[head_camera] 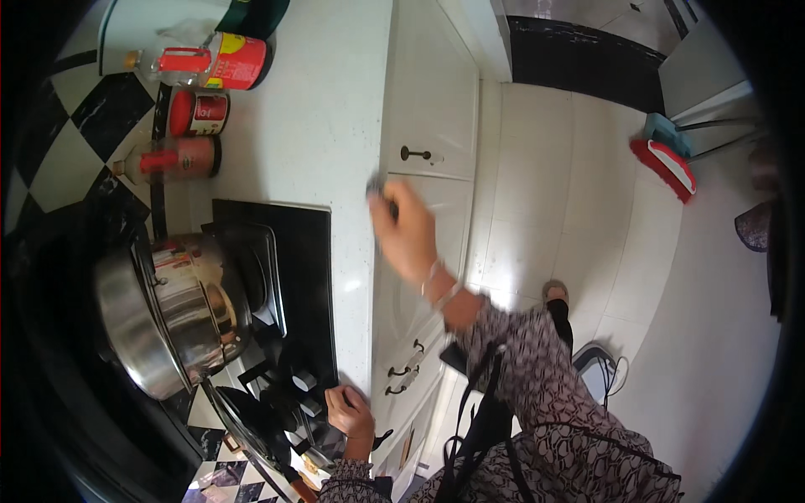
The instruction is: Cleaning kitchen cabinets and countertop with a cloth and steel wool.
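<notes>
My right hand (405,232) is blurred over the front edge of the white countertop (314,126), its fingers curled around a small dark object (376,187) too smeared to name. Lower in the view, my left hand (350,412) rests with bent fingers at the counter edge, close to the gas stove's knobs (304,380). No held thing shows in it. On the black glass gas stove (308,270) stands a large stainless steel pot (188,308). Beside the pot is a dark wok (251,415), seen partly edge-on.
By the checkered tile wall stand a red-labelled plastic bottle (239,61), a red-lidded jar (200,113) and another bottle (182,158). White cabinets (434,100) with metal handles run below. A red broom (666,170) and dustpan (663,134) stand on the tiled floor, near a bathroom-scale-like object (594,368).
</notes>
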{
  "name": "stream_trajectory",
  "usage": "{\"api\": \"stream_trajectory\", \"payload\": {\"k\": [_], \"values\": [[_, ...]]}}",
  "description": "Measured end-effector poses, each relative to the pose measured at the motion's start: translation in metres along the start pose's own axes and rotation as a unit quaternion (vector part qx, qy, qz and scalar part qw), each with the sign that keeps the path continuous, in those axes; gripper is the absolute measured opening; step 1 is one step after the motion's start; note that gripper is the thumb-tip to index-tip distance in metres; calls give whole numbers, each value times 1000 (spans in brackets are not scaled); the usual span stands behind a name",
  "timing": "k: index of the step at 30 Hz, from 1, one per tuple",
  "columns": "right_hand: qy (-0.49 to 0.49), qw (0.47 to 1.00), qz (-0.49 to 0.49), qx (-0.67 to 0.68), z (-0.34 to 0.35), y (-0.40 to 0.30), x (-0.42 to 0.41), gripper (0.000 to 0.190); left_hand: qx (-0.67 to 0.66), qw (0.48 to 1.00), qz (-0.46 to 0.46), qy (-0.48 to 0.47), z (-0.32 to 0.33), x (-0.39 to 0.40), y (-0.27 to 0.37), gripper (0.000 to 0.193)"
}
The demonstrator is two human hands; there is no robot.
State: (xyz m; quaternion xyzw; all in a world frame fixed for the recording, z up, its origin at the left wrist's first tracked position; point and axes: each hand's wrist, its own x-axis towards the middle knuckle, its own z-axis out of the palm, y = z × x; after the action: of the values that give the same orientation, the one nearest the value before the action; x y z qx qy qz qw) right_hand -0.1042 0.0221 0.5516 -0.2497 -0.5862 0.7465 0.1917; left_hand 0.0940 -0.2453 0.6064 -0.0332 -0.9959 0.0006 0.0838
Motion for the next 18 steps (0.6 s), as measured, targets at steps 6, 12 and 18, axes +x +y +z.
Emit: {"api": "stream_trajectory", "payload": {"k": [6, 12, 18], "values": [[-18, 998, -64, -13, 8, 19, -76, 19, -4, 1000, -6, -5, -5, -2, -5, 7], [11, 997, -40, -66, -10, -15, 62, 20, -28, 999, 16, 13, 1, 4, 7, 6], [-38, 998, -35, -39, 7, 19, -65, 19, -24, 1000, 7, 3, -3, 2, -2, 10]]}}
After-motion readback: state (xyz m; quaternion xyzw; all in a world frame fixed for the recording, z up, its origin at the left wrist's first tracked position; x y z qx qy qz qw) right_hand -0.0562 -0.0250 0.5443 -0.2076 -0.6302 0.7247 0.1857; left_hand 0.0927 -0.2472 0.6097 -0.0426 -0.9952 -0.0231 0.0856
